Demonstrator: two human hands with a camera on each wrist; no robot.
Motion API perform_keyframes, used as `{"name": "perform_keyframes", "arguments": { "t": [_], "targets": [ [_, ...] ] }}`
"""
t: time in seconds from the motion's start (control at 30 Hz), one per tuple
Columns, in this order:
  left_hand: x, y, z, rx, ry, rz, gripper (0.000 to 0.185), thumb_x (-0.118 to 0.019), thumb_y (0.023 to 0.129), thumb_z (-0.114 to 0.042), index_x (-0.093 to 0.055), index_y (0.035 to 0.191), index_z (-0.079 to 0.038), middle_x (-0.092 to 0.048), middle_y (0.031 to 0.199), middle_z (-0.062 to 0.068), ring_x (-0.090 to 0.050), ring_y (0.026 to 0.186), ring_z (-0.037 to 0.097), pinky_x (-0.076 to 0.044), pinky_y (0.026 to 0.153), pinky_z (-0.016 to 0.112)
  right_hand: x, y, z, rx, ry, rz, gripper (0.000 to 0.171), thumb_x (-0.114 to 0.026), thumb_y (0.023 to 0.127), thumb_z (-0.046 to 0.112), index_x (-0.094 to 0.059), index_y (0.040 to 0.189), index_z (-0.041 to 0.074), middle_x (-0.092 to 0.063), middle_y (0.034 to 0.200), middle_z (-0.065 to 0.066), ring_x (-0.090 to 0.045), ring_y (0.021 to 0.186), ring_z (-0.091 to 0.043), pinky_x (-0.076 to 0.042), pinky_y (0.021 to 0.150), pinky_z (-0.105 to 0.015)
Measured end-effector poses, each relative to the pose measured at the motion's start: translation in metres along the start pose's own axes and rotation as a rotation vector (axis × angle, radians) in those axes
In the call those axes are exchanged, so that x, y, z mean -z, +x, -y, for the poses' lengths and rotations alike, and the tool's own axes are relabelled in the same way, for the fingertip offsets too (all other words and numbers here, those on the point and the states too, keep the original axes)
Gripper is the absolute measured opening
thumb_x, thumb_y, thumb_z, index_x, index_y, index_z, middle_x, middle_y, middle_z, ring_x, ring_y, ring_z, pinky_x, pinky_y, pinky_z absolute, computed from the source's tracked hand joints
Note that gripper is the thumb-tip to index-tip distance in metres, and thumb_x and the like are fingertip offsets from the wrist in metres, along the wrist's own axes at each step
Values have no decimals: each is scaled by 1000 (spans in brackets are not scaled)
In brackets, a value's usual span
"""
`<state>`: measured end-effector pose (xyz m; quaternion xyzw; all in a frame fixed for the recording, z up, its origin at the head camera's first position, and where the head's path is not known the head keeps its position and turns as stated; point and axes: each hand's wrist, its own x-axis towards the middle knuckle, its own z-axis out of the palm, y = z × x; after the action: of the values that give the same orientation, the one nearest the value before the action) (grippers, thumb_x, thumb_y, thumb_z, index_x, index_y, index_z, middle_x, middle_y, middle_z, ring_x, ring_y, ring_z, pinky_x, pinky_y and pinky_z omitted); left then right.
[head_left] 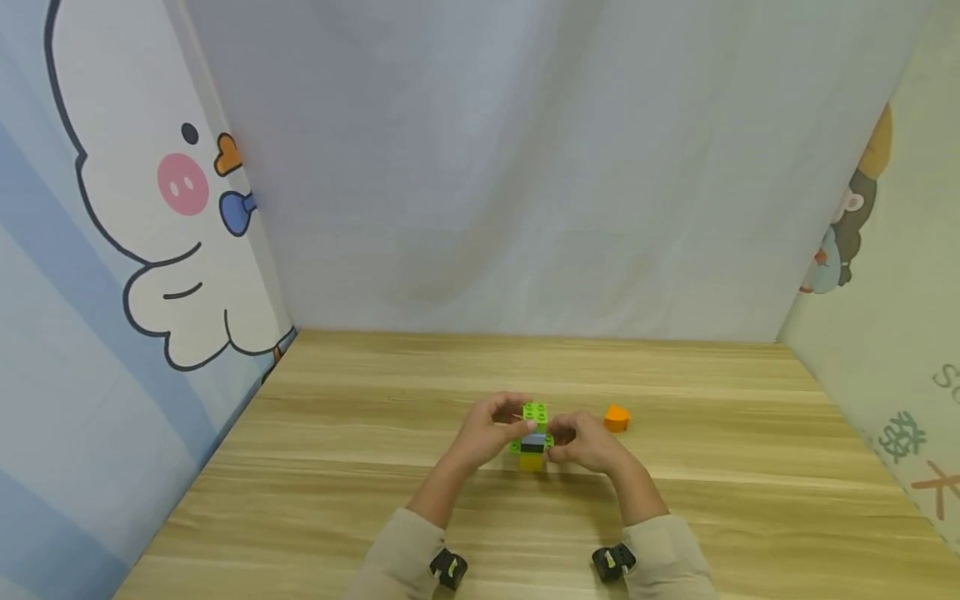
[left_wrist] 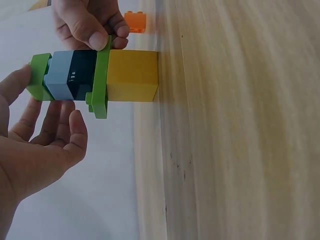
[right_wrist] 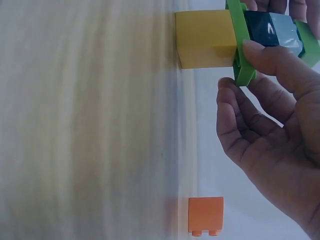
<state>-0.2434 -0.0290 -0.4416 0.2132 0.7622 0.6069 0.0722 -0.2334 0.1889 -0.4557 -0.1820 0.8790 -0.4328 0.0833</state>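
A small tower of toy building bricks stands upright on the table. Its base is a yellow block (left_wrist: pixel 132 75), with a wider green plate (left_wrist: pixel 101 80) on top whose ends stick out at the sides. Above the plate come a dark brick (left_wrist: pixel 82 75), a grey-blue brick (left_wrist: pixel 60 75) and a bright green studded brick (head_left: pixel 535 413) at the top. My left hand (head_left: pixel 483 431) pinches the top green brick, thumb in front and fingers behind. From the other side, my right hand (head_left: pixel 588 443) pinches the projecting end of the green plate, its thumb against it.
An orange brick (head_left: pixel 617 419) with a curved side lies on the wooden table (head_left: pixel 360 417), just right of the right hand. A grey curtain (head_left: pixel 487 208) hangs behind the table, with printed cloth walls (head_left: pixel 127 275) at both sides.
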Motion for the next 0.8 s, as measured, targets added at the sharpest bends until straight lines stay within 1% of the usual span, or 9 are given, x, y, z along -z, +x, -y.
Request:
{"name": "perform_keyframes", "arguments": {
  "t": [0.17, 0.37, 0.53, 0.6, 0.8],
  "targets": [
    [-1, -2, 0, -22, -10, 9, 35, -68, 99, -10, -63, 130, 3, -68, 120, 17, -62, 110, 27, -55, 89, 39, 0, -1, 1, -5, 9, 4, 36, -76, 87, 3, -67, 118, -13, -70, 105, -14, -63, 92, -22, -57, 83, -42],
    [-3, -1, 1, -33, -1, -13, 32, -71, 95, -6, -66, 124, 3, -70, 114, 16, -64, 105, 25, -56, 89, 40, 1, -1, 2, -2, 5, 0, 35, -76, 87, 4, -67, 117, -12, -70, 103, -13, -63, 92, -22, -57, 83, -42],
    [-3, -1, 0, -14, 19, -21, 31, -73, 94, -9, -67, 122, 2, -71, 112, 13, -63, 102, 22, -54, 91, 41, 0, 0, 2, 19, -8, -4, 35, -78, 87, 5, -69, 116, -12, -72, 102, -12, -65, 90, -21, -58, 82, -41],
    [-3, 0, 0, -5, 30, -11, 31, -73, 94, -9, -67, 122, 2, -71, 113, 14, -64, 102, 23, -55, 91, 41, 0, 0, 2, 19, -6, -4, 34, -78, 87, 5, -69, 115, -11, -72, 101, -12, -65, 90, -21, -58, 82, -41],
    [2, 3, -3, 29, 62, 48, 32, -72, 95, -11, -66, 123, 2, -70, 115, 14, -65, 105, 27, -57, 88, 39, 0, -1, 2, 2, -5, -6, 35, -77, 87, 4, -68, 117, -12, -71, 103, -13, -64, 91, -21, -57, 82, -41]
  ]
}}
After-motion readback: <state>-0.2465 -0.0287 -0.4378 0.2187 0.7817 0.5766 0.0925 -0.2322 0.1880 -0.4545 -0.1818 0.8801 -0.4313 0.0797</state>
